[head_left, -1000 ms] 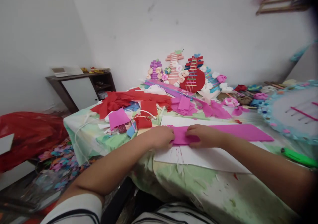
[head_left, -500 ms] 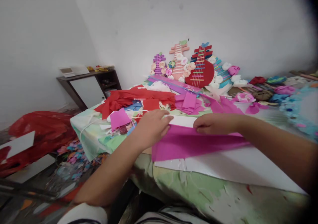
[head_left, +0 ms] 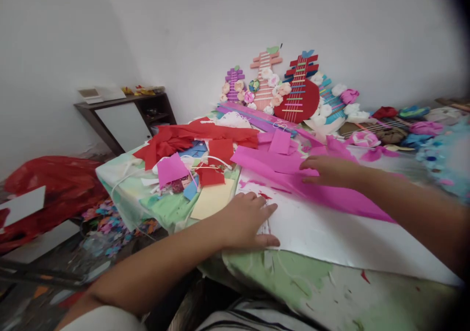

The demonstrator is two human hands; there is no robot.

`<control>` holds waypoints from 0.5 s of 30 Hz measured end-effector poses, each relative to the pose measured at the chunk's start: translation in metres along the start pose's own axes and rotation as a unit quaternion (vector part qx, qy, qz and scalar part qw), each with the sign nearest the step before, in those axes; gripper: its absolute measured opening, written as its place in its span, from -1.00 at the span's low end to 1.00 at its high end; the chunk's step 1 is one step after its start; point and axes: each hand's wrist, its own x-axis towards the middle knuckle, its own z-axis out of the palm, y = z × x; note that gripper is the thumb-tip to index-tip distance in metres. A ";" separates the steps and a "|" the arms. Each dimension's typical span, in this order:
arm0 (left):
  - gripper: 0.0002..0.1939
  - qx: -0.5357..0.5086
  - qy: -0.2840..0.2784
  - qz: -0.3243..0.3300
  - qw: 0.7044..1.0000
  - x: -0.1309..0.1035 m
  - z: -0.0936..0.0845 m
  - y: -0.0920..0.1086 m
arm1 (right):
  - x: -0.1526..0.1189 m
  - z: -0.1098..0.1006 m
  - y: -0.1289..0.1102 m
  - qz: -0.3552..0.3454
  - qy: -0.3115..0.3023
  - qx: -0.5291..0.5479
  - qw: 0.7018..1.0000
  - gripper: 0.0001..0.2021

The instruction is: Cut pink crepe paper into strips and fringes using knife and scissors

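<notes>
A sheet of magenta crepe paper (head_left: 338, 195) lies creased across the far part of a white board (head_left: 330, 240). My right hand (head_left: 325, 170) rests on this sheet with its fingers stretched to the left and slightly apart. Nearer to me, my left hand (head_left: 251, 221) is spread at the board's left edge, apart from the magenta sheet. Thin whitish strips show partly beneath its fingers. Red and magenta marks stain the board just beyond the left fingertips.
Left of the board lie a cream card (head_left: 213, 199), red paper pieces (head_left: 220, 151), a magenta square (head_left: 172, 170) and a white cord (head_left: 215, 158). Decorated paper instruments, including a red one (head_left: 306, 101), lean against the wall. A low cabinet (head_left: 121, 123) stands behind at left.
The magenta sheet has shifted away from me, uncovering the board's near left part. My left hand has left the sheet and come down toward me; my right hand has moved slightly right and farther away.
</notes>
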 end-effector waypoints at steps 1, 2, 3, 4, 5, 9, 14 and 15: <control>-0.32 0.000 0.000 0.003 1.000 0.006 -0.008 -0.001 | -0.007 0.008 0.002 0.015 -0.018 0.013 1.000 -0.56; -0.37 0.003 0.003 -0.003 1.000 0.014 -0.015 -0.002 | -0.013 0.014 0.003 0.022 -0.033 0.027 0.999 -0.57; -0.43 0.015 0.015 -0.012 1.000 0.025 -0.020 -0.004 | -0.018 0.020 0.001 0.018 -0.040 0.036 0.998 -0.59; -0.47 0.038 0.033 -0.017 0.999 0.037 -0.024 -0.008 | -0.022 0.024 -0.003 0.003 -0.033 0.035 0.999 -0.60; -0.47 0.059 0.052 -0.020 0.997 0.049 -0.026 -0.014 | -0.026 0.028 -0.008 -0.014 -0.013 0.025 1.000 -0.59; -0.42 0.084 0.009 -0.056 0.995 0.083 -0.022 -0.048 | -0.043 0.039 -0.034 -0.046 0.034 0.027 0.998 -0.41; -0.79 0.072 -0.042 -0.016 0.996 0.073 -0.013 -0.067 | -0.063 0.037 -0.042 -0.055 0.004 0.070 0.996 -0.59; -0.78 0.073 -0.037 -0.011 0.997 0.069 -0.011 -0.066 | -0.063 0.034 -0.038 -0.052 -0.008 0.081 0.995 -0.62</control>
